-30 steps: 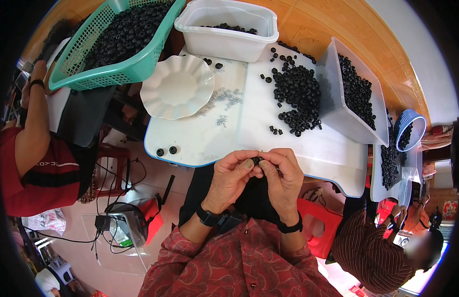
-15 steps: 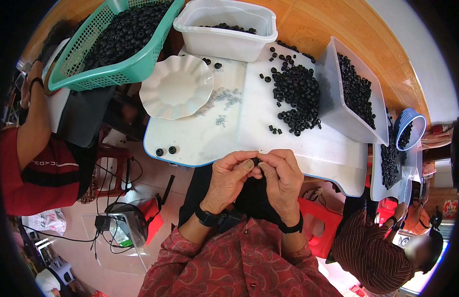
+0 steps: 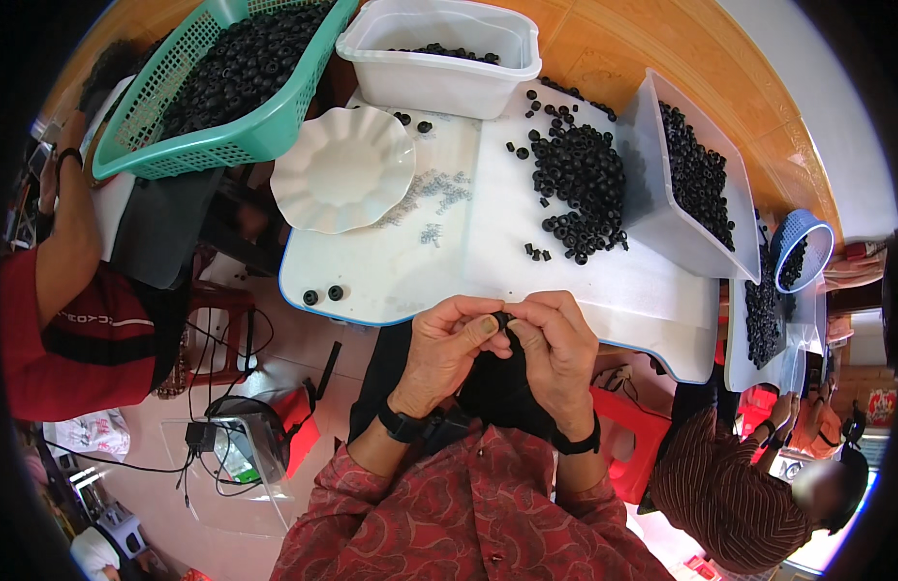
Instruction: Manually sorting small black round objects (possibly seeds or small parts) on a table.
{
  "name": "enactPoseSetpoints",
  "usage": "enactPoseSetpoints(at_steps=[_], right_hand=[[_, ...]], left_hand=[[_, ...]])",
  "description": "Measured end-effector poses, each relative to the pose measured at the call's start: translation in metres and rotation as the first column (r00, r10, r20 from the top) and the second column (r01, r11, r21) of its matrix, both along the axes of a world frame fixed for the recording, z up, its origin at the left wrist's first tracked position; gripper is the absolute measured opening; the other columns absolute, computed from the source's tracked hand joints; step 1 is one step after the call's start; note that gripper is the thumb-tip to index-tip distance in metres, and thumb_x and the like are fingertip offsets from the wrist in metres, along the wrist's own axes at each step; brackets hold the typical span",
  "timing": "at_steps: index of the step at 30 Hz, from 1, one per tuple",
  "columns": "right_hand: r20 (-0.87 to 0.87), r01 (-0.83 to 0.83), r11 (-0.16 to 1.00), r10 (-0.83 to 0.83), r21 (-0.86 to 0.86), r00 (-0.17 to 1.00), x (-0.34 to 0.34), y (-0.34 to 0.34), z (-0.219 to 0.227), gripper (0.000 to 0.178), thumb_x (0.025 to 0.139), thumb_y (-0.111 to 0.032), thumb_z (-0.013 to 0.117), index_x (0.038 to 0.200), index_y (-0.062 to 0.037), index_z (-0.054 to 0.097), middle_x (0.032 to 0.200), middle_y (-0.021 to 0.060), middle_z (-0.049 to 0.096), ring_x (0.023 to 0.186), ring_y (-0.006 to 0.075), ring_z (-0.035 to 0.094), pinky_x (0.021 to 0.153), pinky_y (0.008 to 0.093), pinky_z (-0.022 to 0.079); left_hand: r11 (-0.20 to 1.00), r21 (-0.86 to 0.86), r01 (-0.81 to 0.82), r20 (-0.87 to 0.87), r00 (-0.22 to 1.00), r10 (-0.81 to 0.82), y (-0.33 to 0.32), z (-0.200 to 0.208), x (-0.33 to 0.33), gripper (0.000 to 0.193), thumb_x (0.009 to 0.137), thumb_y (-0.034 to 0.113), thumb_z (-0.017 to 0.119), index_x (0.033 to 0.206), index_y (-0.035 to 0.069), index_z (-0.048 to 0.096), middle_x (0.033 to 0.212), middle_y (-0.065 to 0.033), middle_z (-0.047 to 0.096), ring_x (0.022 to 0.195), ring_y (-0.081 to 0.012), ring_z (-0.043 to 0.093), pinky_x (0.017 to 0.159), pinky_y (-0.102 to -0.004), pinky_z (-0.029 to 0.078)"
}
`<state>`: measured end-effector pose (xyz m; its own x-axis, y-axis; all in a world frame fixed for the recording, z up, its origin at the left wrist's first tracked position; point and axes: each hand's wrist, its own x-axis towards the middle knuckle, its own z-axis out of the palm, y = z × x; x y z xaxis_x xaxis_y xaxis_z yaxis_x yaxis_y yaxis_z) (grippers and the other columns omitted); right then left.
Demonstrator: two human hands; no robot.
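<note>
Both hands meet at the near edge of the white table (image 3: 449, 261). A small black round plastic part (image 3: 502, 320) is pinched between them. My left hand (image 3: 447, 344) grips its left side between thumb and forefinger, and my right hand (image 3: 554, 349) closes on it from the right. Fingertips hide much of the part. Two similar black pieces (image 3: 323, 294) lie at the table's left front corner. A heap of black parts (image 3: 577, 184) spreads over the table beyond my right hand. Tiny silvery pieces (image 3: 434, 194), too small to name, are scattered beside a white scalloped plate (image 3: 342, 169).
At the back stand a green basket (image 3: 192, 160) of black parts and a white tub (image 3: 439, 82). A translucent bin (image 3: 652, 213) of parts is on the right, with a blue basket (image 3: 793, 232) beyond. Other people sit left (image 3: 81, 329) and right (image 3: 730, 494).
My fingers have shifted slightly around the black part, and my right hand has moved a little to the right. Both hands still pinch it; the table's contents look the same.
</note>
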<state>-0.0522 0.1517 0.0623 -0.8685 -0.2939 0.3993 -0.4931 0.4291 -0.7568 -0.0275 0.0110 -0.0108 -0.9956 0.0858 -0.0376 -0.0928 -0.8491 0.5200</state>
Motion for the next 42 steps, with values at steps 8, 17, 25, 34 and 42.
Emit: enactPoseSetpoints(at_steps=[8,17,25,34,42], right_hand=[[0.050,0.018,0.998,-0.015,-0.053,0.999,0.001,-0.001,-0.001,0.016,0.086,0.007,0.065,0.101,0.0006,0.068,0.094,0.0100,0.060,0.076,0.0171,0.062,0.066,0.0257,0.050],[0.162,0.056,0.985,-0.029,-0.165,0.986,0.002,-0.003,-0.006,0.013,0.088,0.004,0.064,0.101,0.0022,0.067,0.095,0.0085,0.062,0.078,0.0126,0.060,0.068,0.0225,0.049],[0.224,0.053,0.970,0.002,-0.238,0.975,0.002,-0.002,-0.009,0.011,0.091,0.004,0.061,0.101,0.0042,0.066,0.098,0.0076,0.061,0.081,0.0112,0.061,0.070,0.0217,0.050],[0.298,0.056,0.930,0.059,-0.365,0.953,0.003,-0.002,-0.012,0.012,0.093,0.003,0.060,0.103,0.0041,0.065,0.101,0.0067,0.059,0.082,0.0101,0.060,0.074,0.0213,0.050],[0.241,0.038,0.959,0.033,-0.282,0.970,0.002,-0.002,-0.011,0.011,0.092,0.004,0.061,0.102,0.0040,0.065,0.100,0.0069,0.059,0.082,0.0107,0.060,0.073,0.0210,0.049]], left_hand=[[0.996,0.083,0.022,0.023,0.999,-0.024,0.000,0.000,0.000,0.020,0.095,0.004,0.060,0.114,-0.004,0.062,0.092,-0.0121,0.069,0.079,-0.0163,0.069,0.073,-0.0320,0.061],[0.987,0.154,0.041,0.031,0.998,-0.047,0.001,-0.001,-0.001,0.021,0.096,0.005,0.059,0.115,-0.004,0.061,0.097,-0.0124,0.068,0.081,-0.0161,0.069,0.074,-0.0318,0.062],[0.978,0.202,0.056,0.033,0.997,-0.064,0.001,-0.003,-0.002,0.021,0.097,0.005,0.057,0.116,-0.004,0.061,0.101,-0.0141,0.067,0.082,-0.0165,0.068,0.075,-0.0321,0.061],[0.960,0.268,0.081,0.007,0.996,-0.086,0.002,-0.003,-0.003,0.022,0.097,0.006,0.057,0.116,-0.004,0.061,0.101,-0.0145,0.067,0.083,-0.0167,0.068,0.075,-0.0325,0.061],[0.966,0.247,0.073,0.024,0.996,-0.082,0.001,-0.003,-0.003,0.021,0.097,0.006,0.058,0.115,-0.004,0.061,0.096,-0.0129,0.068,0.082,-0.0171,0.068,0.074,-0.0316,0.060]])
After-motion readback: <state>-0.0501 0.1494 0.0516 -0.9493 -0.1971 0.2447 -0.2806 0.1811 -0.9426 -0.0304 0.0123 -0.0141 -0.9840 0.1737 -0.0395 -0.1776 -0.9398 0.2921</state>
